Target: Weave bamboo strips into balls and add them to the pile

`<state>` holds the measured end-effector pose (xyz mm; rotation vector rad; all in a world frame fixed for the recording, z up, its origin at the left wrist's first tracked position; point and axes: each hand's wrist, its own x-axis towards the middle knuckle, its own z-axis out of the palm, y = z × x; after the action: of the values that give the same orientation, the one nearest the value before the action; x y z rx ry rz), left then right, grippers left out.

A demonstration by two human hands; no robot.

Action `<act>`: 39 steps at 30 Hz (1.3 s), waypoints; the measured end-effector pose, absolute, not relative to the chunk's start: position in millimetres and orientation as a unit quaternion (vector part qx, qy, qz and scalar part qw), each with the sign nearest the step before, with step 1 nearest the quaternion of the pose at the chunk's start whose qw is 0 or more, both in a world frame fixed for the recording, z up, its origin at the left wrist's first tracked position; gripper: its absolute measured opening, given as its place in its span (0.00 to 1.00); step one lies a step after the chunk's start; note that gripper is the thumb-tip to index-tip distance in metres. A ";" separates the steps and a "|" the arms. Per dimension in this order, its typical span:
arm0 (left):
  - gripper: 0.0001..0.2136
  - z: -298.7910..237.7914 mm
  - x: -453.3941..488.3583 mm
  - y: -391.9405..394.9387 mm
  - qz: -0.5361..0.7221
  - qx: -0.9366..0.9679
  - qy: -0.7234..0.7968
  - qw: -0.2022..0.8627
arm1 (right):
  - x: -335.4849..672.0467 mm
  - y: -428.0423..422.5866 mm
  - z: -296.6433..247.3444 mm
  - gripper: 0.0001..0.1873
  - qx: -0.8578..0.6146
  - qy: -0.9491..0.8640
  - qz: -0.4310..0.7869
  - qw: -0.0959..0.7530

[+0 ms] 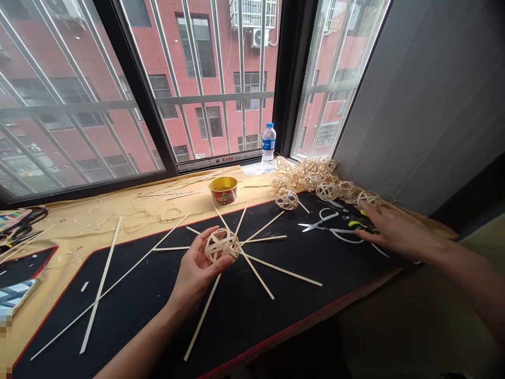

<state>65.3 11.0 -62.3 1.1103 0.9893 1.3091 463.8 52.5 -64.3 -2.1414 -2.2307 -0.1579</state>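
My left hand [195, 271] holds a woven ball [222, 245] of pale bamboo strips, with long loose strip ends sticking out from it over the black mat [158, 300]. My right hand [389, 229] lies over the mat's right end, fingers stretched out flat. Its fingertips rest on the yellow and black handles of a cutting tool [361, 225]. White-handled scissors [325, 222] lie just left of that hand.
A pile of finished woven balls [315, 176] sits at the back right, one ball [286, 199] apart from it. A yellow bowl [223, 189] and a water bottle [268, 147] stand near the window. Long strips [102, 287] lie across the mat's left part.
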 end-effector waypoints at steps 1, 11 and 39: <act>0.31 -63.6 64.8 11.5 0.553 0.472 0.415 0.547 | 461.8 54.5 -62.8 0.31 -0.699 -0.713 -0.051 0.004; 0.33 -63.3 64.8 10.8 0.562 0.472 0.368 0.571 | 431.1 101.6 -82.8 0.30 -0.693 -0.715 -0.073 -0.046; 0.33 -72.5 46.3 23.0 0.504 0.659 0.473 0.296 | 226.8 97.5 -55.7 0.51 -0.183 -0.734 0.611 0.236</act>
<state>46.3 23.0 -72.5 1.7530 1.2580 1.3399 226.8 97.5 -55.7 -0.5021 -2.0124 1.6750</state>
